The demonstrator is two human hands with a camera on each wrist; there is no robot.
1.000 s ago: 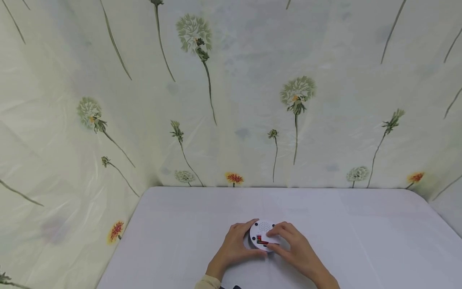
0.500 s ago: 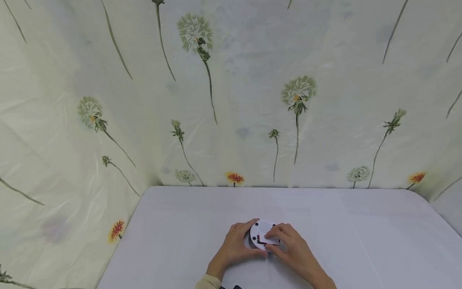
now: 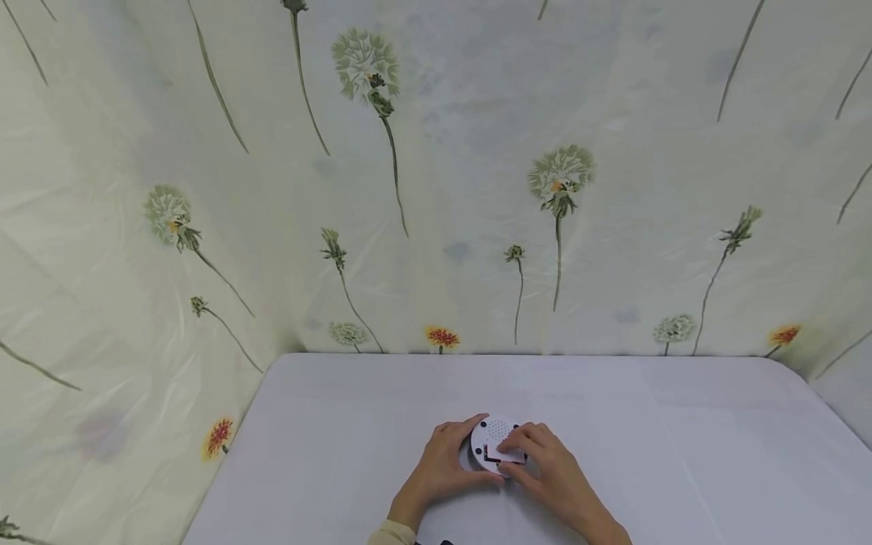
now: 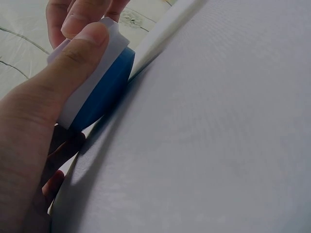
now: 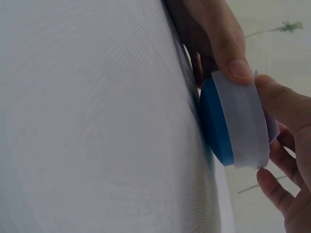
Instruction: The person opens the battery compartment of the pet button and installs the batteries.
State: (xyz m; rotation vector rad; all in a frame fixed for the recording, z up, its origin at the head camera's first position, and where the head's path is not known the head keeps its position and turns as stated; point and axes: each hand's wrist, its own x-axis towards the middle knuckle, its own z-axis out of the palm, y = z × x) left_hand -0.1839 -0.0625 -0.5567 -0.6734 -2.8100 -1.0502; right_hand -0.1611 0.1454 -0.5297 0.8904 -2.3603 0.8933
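A round white device with a blue lower part lies on the table, its underside with speaker holes and dark feet facing up. My left hand grips its rim from the left, thumb in front and fingers behind. With thumb and fingers, my right hand pinches a white battery cover over the battery compartment. A dark, partly red strip of the compartment shows along the cover's left and lower edges. In the right wrist view, the cover stands slightly proud of the white rim.
A white cloth covers the table. Behind and to the left hangs a curtain printed with dandelions. A small dark object shows at the bottom edge, near the left sleeve.
My right hand has shifted the cover slightly left and down over the compartment, hiding most of the red and black batteries seen earlier. The left hand and the device stay in place.
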